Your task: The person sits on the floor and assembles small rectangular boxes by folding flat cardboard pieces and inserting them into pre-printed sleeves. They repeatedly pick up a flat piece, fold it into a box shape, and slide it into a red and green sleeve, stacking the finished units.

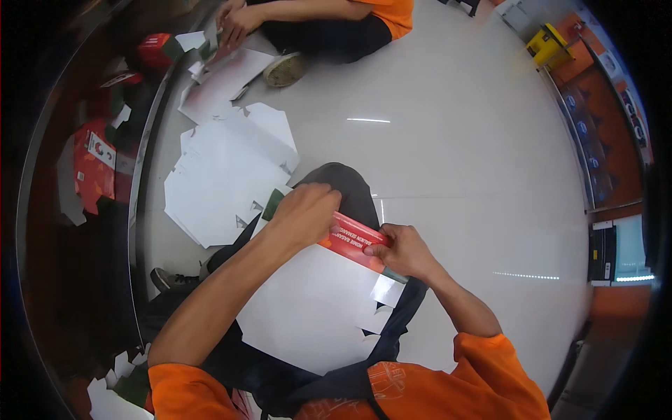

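A flat, unfolded cardboard box [301, 301] lies across my lap, its white inner side up. Its far edge is folded over into a red printed panel [350, 236] with green ends. My left hand [308, 212] is closed over that folded edge, its fingers curled and partly hidden behind the wrist. At the panel's right end my right hand [404, 250] pinches the edge, thumb on the red face and fingers behind it. White slotted flaps [383, 297] stick out at the sheet's right side, below my right hand.
Flat white box blanks [227, 168] lie on the tiled floor ahead to the left. Beyond them sits another person [329, 31], hands near more cardboard. Red boxes [94, 168] are along the dark surface at left. A yellow object [549, 45] stands far right.
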The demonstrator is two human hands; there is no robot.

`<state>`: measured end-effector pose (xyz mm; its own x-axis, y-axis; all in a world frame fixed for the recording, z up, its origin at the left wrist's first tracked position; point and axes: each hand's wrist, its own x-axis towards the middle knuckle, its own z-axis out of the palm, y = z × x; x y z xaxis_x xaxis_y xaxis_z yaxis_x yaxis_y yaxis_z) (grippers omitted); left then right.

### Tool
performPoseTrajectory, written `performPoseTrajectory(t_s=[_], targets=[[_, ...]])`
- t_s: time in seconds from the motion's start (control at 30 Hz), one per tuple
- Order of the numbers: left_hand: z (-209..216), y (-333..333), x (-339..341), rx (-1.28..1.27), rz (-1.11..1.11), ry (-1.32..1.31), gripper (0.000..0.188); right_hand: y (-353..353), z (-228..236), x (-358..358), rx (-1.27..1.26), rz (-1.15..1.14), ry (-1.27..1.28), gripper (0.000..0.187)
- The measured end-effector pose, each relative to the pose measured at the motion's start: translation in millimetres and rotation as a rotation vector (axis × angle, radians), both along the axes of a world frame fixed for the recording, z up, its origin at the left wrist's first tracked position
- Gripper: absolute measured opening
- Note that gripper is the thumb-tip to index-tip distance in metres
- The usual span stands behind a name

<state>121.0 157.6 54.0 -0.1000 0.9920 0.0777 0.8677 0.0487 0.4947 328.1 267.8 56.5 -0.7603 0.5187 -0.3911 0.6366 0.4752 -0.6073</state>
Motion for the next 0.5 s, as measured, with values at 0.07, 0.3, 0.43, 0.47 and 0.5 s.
performPoseTrajectory(t_s=[0.07,0.3,0.43,0.47,0.5], targets=[[0.3,3.7,0.3,-0.065,-0.016,-0.008,0.027,-0.8,-3.0,3.5,0.006,0.002,0.045,0.038],[14.9,2.1,-3.5,-0.172,0.049,-0.002,0.025,-5.9,10.1,-0.7,-0.012,0.002,0.046,0.039],[18.8,-24.8,-3.7,0.155,0.248,0.043,0.045,-36.3,26.6,-14.1,0.351,0.105,0.277,0.033],[32.8,-42.6,0.4,0.243,0.358,0.052,0.051,-38.2,30.2,-17.5,0.365,0.146,0.171,0.032],[38.0,-60.2,4.9,0.335,0.46,0.055,0.058,-38.1,33.1,-19.9,0.383,0.181,0.058,0.03]])
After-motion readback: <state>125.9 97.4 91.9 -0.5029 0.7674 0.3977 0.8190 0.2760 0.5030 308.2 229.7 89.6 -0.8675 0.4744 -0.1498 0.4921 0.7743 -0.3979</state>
